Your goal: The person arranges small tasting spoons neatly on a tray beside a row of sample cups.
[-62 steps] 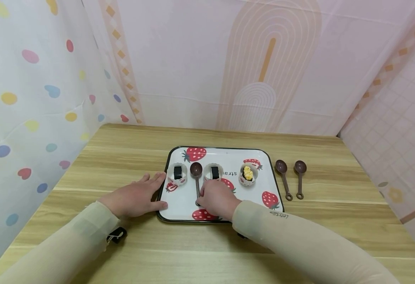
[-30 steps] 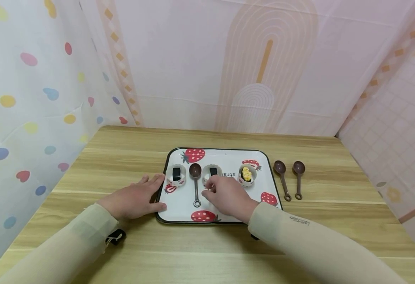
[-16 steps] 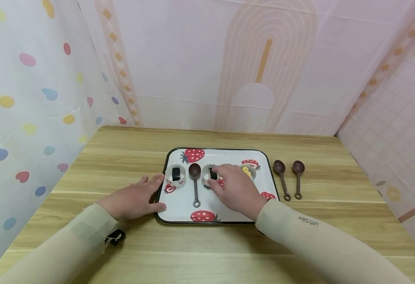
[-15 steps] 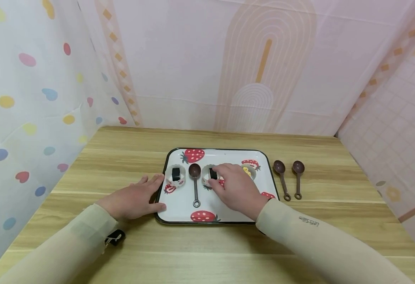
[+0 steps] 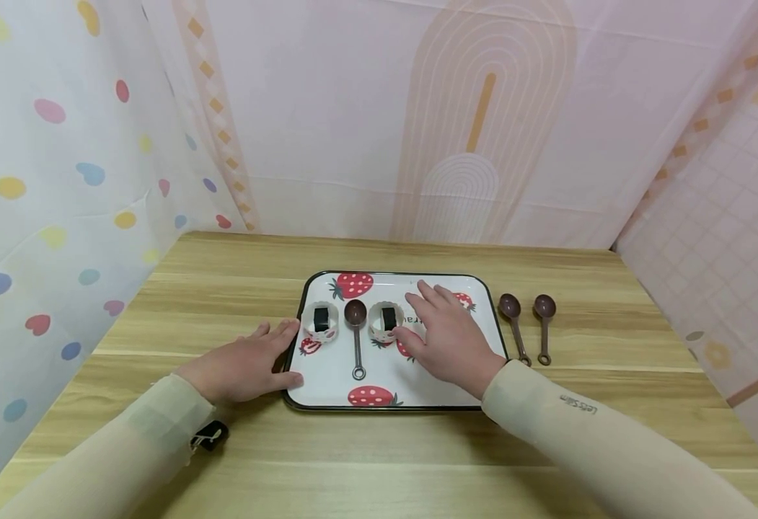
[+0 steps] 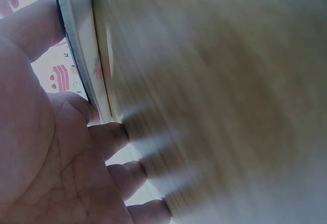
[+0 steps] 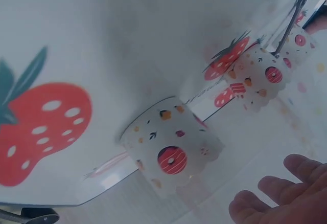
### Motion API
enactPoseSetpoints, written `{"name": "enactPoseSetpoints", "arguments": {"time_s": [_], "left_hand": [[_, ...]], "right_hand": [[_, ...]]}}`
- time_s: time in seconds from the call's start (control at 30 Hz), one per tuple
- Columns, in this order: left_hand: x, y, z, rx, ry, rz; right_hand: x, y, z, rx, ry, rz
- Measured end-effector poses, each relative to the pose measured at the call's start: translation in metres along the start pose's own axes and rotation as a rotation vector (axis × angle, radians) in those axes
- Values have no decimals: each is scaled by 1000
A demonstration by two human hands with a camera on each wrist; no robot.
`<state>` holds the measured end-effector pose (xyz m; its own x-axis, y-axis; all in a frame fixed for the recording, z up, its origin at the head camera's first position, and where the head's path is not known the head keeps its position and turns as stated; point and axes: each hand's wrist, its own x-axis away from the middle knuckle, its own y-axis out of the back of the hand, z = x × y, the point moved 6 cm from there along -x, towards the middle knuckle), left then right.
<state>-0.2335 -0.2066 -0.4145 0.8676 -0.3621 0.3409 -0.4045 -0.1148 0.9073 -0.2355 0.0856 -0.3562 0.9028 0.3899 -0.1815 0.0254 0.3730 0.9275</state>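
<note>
My left hand (image 5: 239,367) rests at the left edge of a white strawberry-print tray (image 5: 327,386), thumb over the rim and the other fingers straight. In the left wrist view those fingertips (image 6: 135,170) lie along the outside of the tray. My right hand (image 5: 450,339) is spread over the tray's right half and grips nothing. A brown measuring spoon (image 5: 355,314) lies between two paper cups, each with a black-wrapped sushi roll (image 5: 322,319). The middle cup (image 5: 385,336) is just left of my right thumb. A third paper cup (image 7: 171,147) is hidden behind my right hand in the head view.
Two more brown measuring spoons (image 5: 510,305) lie side by side on the wooden table (image 5: 327,468), right of the tray. A patterned curtain (image 5: 340,158) hangs behind the table, and dotted cloth (image 5: 80,238) hangs at the left.
My right hand was at the handle of the spoon on the tray; it has let go, moved right and spread its fingers, covering the right cup. My left hand stays put.
</note>
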Motion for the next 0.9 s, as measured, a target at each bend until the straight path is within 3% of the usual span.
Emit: {"name": "enactPoseSetpoints", "arguments": {"time_s": [0.9], "left_hand": [[2, 1, -2, 7, -5, -2]], "right_hand": [[14, 9, -52, 145, -95, 35]]}}
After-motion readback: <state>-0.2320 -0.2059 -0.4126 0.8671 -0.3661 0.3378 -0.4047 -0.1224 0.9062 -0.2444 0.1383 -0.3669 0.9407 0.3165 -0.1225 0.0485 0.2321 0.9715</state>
